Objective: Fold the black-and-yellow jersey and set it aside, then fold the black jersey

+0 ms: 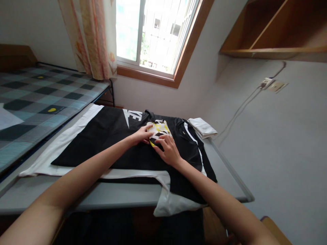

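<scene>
A small folded piece of cloth, patterned in black, white and yellow [162,126], rests on a black T-shirt [102,139] with white NIKE lettering. My left hand [142,134] grips its left edge, thumb above and fingers partly hidden. My right hand [168,149] is at its lower right side with bent fingers pressed onto it. The T-shirt lies spread sideways on a grey table, collar to the right. Under it, a white garment [63,144] shows along the left and near edges. One white sleeve [173,204] hangs over the table's front edge.
A folded white cloth [202,127] sits at the table's [127,197] far right corner. To the left is a bed with a checked mattress [51,92]. A window, a curtain [95,41], wooden shelves [276,51] and a wall socket [267,82] with a cable surround the table.
</scene>
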The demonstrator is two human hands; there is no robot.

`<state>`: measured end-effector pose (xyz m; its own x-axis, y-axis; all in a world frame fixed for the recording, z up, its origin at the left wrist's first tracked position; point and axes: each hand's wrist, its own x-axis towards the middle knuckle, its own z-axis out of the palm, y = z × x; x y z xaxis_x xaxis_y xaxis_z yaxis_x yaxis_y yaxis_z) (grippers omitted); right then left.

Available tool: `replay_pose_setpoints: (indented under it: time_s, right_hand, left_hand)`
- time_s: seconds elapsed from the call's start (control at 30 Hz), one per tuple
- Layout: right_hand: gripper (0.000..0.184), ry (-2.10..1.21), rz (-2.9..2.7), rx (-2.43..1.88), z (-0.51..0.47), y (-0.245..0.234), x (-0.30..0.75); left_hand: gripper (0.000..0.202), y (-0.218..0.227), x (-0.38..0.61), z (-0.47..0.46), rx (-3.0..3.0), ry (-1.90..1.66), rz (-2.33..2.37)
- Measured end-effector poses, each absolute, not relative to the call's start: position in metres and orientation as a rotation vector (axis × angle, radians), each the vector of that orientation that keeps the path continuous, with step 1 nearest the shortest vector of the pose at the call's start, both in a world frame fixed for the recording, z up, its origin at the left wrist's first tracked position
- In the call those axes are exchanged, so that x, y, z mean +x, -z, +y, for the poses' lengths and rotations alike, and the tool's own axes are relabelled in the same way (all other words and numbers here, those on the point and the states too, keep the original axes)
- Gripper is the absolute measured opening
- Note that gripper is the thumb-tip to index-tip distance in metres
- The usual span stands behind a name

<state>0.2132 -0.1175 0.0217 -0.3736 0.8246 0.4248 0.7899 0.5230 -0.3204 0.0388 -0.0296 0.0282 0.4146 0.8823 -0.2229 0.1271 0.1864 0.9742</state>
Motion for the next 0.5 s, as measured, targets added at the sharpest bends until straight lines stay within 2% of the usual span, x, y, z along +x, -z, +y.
replay_pose_setpoints:
  time_s: [0.07, 0.13, 0.2, 0.27, 0.37, 0.5]
  right_hand:
    - [0.054, -0.348, -2.008, -1.444, -0.137, -0.020, 0.217]
    - [0.066, -0.776, -1.789, -1.541, -0.150, -0.018, 0.221]
    - [0.067, -1.201, -1.456, -1.548, -0.154, -0.020, 0.224]
    - [0.062, -1.462, -1.065, -1.447, -0.152, -0.026, 0.225]
    - [0.053, -1.550, -0.713, -1.239, -0.142, -0.037, 0.226]
    - [0.036, -1.356, -0.694, -1.269, -0.118, -0.049, 0.236]
  left_hand:
    - [0.067, -0.034, 0.044, -0.033, 1.179, -0.740, 1.031]
    - [0.059, -0.040, 0.049, -0.036, 1.026, -0.802, 1.012]
    - [0.045, -0.045, 0.054, -0.039, 0.895, -0.862, 0.967]
    - [0.033, -0.048, 0.058, -0.043, 0.826, -0.919, 0.918]
    - [0.033, -0.048, 0.063, -0.053, 0.828, -0.919, 0.868]
    - [0.058, -0.042, 0.062, -0.059, 1.170, -0.719, 0.958]
